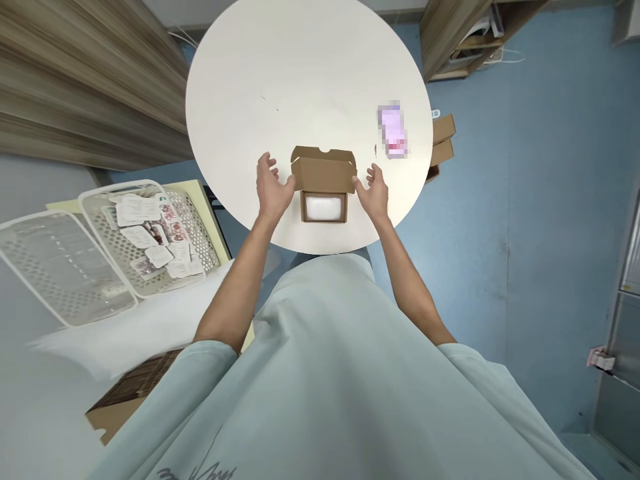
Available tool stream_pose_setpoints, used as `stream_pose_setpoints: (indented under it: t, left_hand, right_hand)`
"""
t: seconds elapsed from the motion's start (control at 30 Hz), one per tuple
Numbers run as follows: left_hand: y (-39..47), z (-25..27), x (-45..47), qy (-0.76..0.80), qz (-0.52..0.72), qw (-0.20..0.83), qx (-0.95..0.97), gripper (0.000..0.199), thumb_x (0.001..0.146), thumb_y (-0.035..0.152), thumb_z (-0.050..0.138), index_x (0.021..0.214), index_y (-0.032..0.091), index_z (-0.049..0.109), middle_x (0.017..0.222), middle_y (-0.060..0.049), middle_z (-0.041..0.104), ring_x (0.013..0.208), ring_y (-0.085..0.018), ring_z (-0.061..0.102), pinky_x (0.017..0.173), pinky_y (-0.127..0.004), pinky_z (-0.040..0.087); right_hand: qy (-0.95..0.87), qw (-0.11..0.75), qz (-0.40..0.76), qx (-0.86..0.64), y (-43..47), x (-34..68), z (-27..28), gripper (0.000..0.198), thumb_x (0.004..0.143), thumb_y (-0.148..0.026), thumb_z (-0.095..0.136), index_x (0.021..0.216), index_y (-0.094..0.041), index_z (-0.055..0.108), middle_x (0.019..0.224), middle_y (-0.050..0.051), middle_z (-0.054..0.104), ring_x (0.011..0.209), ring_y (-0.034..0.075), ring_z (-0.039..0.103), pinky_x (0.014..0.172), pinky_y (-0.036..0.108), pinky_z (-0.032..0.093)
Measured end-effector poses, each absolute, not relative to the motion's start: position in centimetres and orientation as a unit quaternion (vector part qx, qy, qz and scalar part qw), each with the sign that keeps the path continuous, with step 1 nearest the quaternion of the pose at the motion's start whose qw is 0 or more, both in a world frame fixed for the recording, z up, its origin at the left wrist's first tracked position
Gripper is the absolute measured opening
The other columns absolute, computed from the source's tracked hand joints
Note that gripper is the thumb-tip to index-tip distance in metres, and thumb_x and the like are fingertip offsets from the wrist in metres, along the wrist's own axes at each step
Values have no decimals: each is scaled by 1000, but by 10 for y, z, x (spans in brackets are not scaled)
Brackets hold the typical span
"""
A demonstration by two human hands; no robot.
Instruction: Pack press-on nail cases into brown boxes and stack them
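A small brown cardboard box stands on the round white table, its lid raised and tilted back. Inside its tray lies a white wrapped item, whose kind I cannot make out. At the lid's left edge is my left hand, fingers spread and thumb close to the cardboard. My right hand is at the opposite edge, its thumb by the lid's corner and its other fingers apart. Neither hand is wrapped round the box.
The round white table bears a blurred pinkish item at right. Left stands a white perforated basket holding several packets, beside a second basket. Cardboard boxes sit beyond the table's right edge; another carton is at lower left.
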State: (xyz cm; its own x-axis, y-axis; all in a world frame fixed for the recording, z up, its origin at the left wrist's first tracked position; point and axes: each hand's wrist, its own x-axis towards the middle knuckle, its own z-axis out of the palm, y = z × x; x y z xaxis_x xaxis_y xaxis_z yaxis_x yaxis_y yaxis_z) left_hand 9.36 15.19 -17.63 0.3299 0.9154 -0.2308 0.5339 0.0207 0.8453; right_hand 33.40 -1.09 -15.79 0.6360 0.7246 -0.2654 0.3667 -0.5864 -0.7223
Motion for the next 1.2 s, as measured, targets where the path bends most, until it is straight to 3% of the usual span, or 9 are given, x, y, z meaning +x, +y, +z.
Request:
stream_pose_setpoints:
  t: [0.1,0.3,0.47,0.67,0.9,1.07,1.2]
  left_hand:
    - [167,-190,107,513,189,525,653,97,96,61,81,173,27,34,167,-23,54,152,-42,58,126,-64,49]
    - [166,-201,117,489,154,580,633,102,91,39,87,178,22,35,162,-24,62,138,-38,71,121,-59,56]
    - [166,-192,125,476,155,584,640,93,93,35,84,175,19,40,159,-24,65,135,-37,74,119,-58,59]
    - [163,-188,137,442,172,590,653,79,94,26,79,167,19,51,164,-22,59,143,-38,68,120,-56,59]
    - [127,-190,123,453,168,545,685,64,90,12,64,154,20,62,161,-17,60,146,-31,66,126,-49,56]
    - [95,-188,106,435,133,536,712,69,89,11,63,158,21,59,164,-19,59,147,-31,65,122,-50,57]
    - [77,-185,93,420,126,501,746,75,94,18,67,167,25,50,176,-17,51,163,-31,50,132,-51,48]
  right_hand:
    - [-311,318,332,-831,9,340,-172,80,110,-65,63,173,-19,42,159,23,66,139,34,72,120,53,58]
    - [-313,290,361,-829,23,334,-171,71,111,-49,63,173,-18,44,161,20,66,128,30,78,118,51,61]
    - [-331,285,363,-823,22,337,-158,72,112,-58,60,173,-23,46,162,18,67,127,31,77,116,51,62]
    - [-351,318,329,-817,18,334,-143,68,115,-55,53,174,-24,45,167,16,63,137,30,73,119,49,60]
    - [-357,302,323,-823,-16,314,-140,60,114,-35,46,172,-21,48,163,15,67,142,29,70,123,49,57]
    - [-375,284,332,-818,-49,295,-149,65,110,-26,44,175,-23,43,166,13,64,147,29,67,123,49,56]
    - [-375,261,338,-823,-68,284,-154,67,111,-26,40,178,-24,37,171,12,60,151,28,64,124,48,56]
